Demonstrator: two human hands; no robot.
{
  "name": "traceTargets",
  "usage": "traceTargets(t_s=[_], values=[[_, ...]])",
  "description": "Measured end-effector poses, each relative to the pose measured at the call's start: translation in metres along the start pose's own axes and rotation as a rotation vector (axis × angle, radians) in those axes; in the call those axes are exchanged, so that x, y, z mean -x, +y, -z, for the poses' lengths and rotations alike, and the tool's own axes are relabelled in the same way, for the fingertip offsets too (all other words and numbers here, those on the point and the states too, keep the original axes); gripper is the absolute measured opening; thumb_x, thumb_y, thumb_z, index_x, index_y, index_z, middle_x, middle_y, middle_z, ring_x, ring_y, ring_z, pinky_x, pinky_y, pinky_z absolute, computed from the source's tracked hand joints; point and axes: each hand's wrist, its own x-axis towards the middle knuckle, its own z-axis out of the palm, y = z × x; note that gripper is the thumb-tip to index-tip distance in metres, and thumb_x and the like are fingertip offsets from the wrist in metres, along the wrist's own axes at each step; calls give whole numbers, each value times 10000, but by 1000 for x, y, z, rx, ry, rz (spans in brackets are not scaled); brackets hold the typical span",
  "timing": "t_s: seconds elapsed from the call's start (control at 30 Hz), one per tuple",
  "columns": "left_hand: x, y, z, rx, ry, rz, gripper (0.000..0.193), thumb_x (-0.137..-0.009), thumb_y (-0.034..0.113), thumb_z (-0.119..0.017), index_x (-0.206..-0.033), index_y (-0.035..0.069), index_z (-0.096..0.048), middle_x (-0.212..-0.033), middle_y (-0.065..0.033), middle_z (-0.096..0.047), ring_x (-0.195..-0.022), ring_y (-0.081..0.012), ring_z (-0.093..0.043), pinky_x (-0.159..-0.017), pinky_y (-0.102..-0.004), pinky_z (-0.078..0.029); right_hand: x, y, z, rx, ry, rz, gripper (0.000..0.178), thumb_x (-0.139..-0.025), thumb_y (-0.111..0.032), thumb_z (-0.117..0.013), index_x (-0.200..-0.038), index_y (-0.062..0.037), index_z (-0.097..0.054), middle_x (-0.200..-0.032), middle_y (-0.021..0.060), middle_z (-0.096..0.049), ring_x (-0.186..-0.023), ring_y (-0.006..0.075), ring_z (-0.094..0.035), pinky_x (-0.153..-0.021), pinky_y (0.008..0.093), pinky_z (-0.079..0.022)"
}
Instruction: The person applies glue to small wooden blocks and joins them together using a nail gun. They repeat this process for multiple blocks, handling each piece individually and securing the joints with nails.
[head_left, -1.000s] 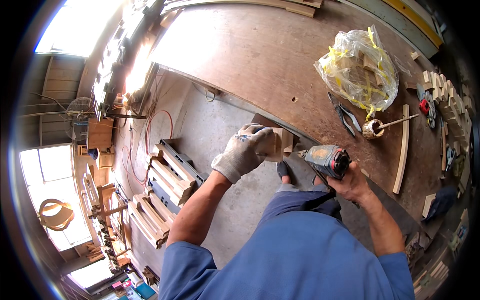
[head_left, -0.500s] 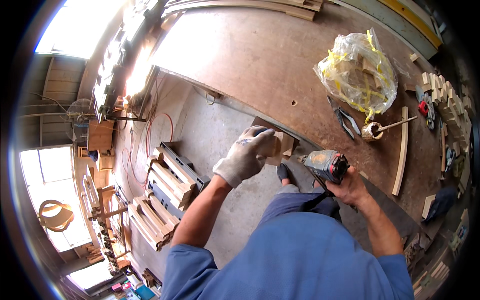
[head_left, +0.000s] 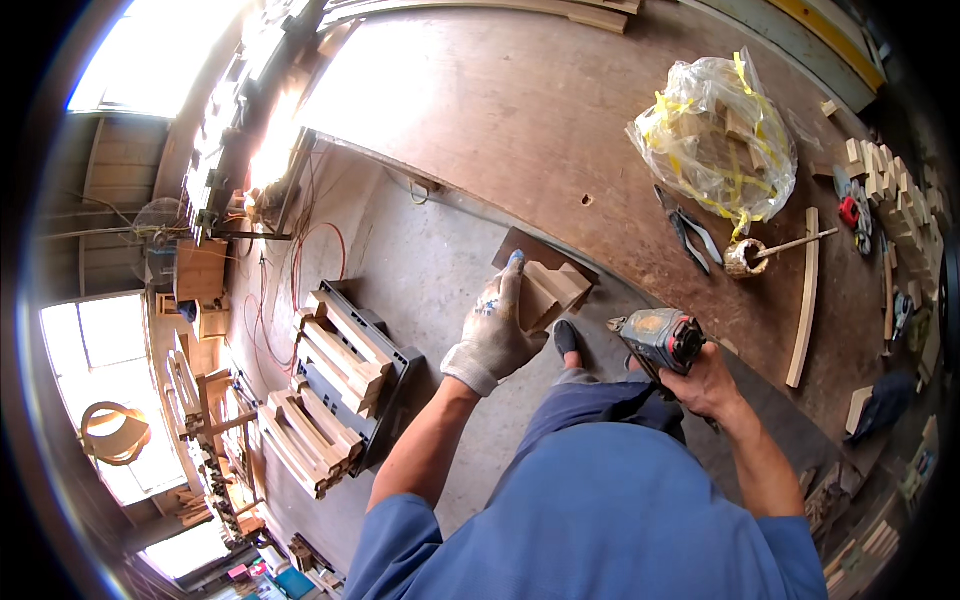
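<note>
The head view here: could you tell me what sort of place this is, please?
Most likely a woodworking shop. The gloved left hand holds a small wooden assembly while the bare right hand grips a power driver. Cut wooden pieces are stacked on the concrete floor beside a large worn workbench.

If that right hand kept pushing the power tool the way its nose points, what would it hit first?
Probably the wooden block that the gloved left hand holds; the right hand aims the power tool leftward at it, though depth is unclear.
</note>
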Motion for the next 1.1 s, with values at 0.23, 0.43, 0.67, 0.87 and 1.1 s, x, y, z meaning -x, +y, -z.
traceTargets(t_s=[0.23, 0.43, 0.67, 0.87, 1.1], values=[[-1, 2, 4, 37, -39, -16, 1010, -676, 139, -918, -1528, 1, -395, -1378, -266, -567, -1244, -456, -599, -1047, -472, -530, 4, 32, -12, 113, 80, 128, 210, -804, -68, -684, -1011, -33, -694, -928, 162, -729, -858, 365, -708, -782, 438, -566], [8, -2, 2, 55, 19, 60, 990, -665, 161, -951, -1500, 32, -436, -1365, -250, -582, -1228, -457, -602, -1037, -495, -523, 6, 55, -20, 204, 135, 268, 104, -760, -111, -713, -822, -65, -643, -738, 171, -652, -705, 435, -657, -646, 492, -546], [11, -6, -4, 82, 53, 50, 929, -659, 180, -957, -1446, 53, -480, -1344, -232, -599, -1204, -441, -624, -1008, -502, -531, 5, 47, -13, 286, 80, 330, 109, -764, -123, -713, -823, -60, -647, -753, 170, -659, -716, 429, -659, -647, 494, -541], [11, -7, -6, 78, 59, 52, 922, -651, 175, -960, -1432, 50, -485, -1326, -231, -605, -1191, -440, -631, -992, -497, -540, 6, 45, -18, 158, 111, 216, 119, -772, -126, -697, -847, -45, -652, -767, 189, -662, -738, 439, -663, -669, 490, -541], [11, -6, -7, 102, 63, 52, 917, -652, 155, -955, -1433, 45, -488, -1324, -232, -605, -1185, -435, -634, -998, -487, -540, 5, 34, -19, 71, 131, 150, 140, -788, -136, -686, -875, -29, -665, -770, 204, -681, -759, 440, -679, -697, 476, -554]])
